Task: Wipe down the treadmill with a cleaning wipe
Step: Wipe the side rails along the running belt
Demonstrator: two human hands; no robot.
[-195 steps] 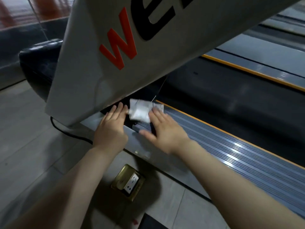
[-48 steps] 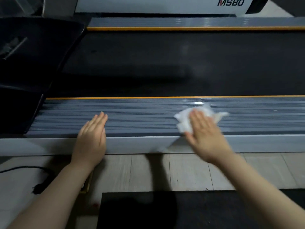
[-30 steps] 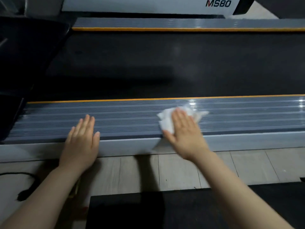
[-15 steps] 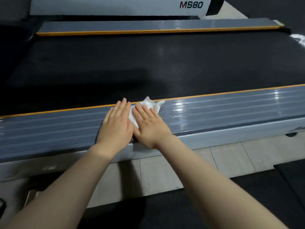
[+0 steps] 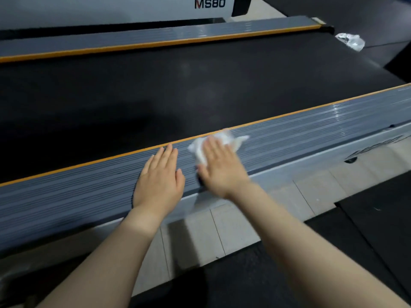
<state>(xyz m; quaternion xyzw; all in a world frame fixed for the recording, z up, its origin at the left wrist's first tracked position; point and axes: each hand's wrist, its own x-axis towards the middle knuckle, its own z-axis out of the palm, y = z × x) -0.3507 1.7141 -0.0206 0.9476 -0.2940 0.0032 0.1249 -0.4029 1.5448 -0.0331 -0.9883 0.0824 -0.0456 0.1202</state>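
Flat and spread, the right hand (image 5: 219, 167) presses a white wipe (image 5: 219, 141) against the near grey ribbed side rail (image 5: 311, 134) of a treadmill; its fingers lie straight over the cloth, with no pinching grip. Crumpled edges of the wipe stick out beyond the fingertips on the far side and to the right, close to the orange strip (image 5: 89, 164) that borders the rail. The hand and wipe look slightly blurred.

Just left of it, the left hand (image 5: 160, 178) rests palm down on the same rail, fingers straight and together, not touching the wipe.

Beyond the rail lies the wide black running belt (image 5: 178, 81), and past that a second grey rail (image 5: 155, 34) with its own orange edge. At the far top, a white panel (image 5: 111, 7) reads "MS80", the M in red and the rest in dark letters. A crumpled clear wrapper (image 5: 350, 41) lies at the far right. Lettering on the rail's pale near side at the right is too blurred to read. Pale floor tiles (image 5: 222, 230) and black mats (image 5: 378, 218) lie nearest.
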